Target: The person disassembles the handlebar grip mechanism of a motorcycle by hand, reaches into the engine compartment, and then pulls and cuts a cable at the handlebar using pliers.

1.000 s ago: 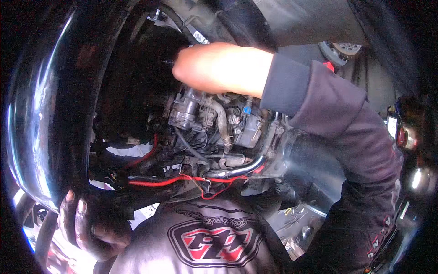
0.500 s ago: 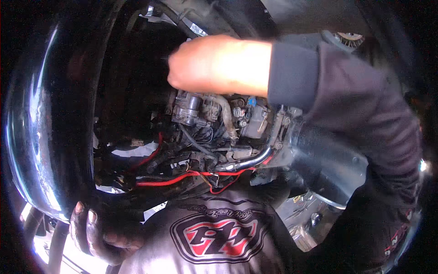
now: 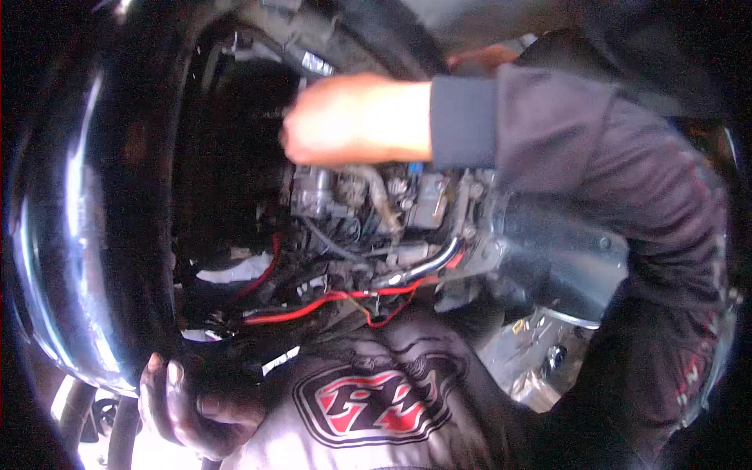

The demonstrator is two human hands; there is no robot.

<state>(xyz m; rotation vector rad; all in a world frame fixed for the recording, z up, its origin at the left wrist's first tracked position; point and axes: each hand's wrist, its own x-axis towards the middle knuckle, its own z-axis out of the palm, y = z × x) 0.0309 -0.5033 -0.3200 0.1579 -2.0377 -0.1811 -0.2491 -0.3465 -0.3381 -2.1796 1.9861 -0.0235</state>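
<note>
My right hand [image 3: 348, 117], in a dark sleeve, reaches over dirty engine parts [image 3: 321, 188] with its fingers curled closed. Blur and the hand's back hide what it grips, if anything. Hoses, a small blue connector [image 3: 416, 168] and a chrome tube [image 3: 427, 266] show below it, with a red cable [image 3: 290, 313] crossing underneath. At lower left, my left hand [image 3: 192, 403] is grimy, palm up, fingers bent but apart beside the lower edge of a glossy black body panel [image 3: 94, 235]; I see nothing held in it.
The black panel fills the left side, bordering a dark cavity. A curved grey metal guard [image 3: 564, 258] sits right of the engine, above metal clutter [image 3: 525, 368]. A blurred skin-coloured shape [image 3: 486, 56] appears at top right. My printed grey shirt front lies along the lower edge.
My right hand has shifted slightly left and its sleeve changed angle. My left hand sits a little further right and lower in the view. The picture is more blurred now.
</note>
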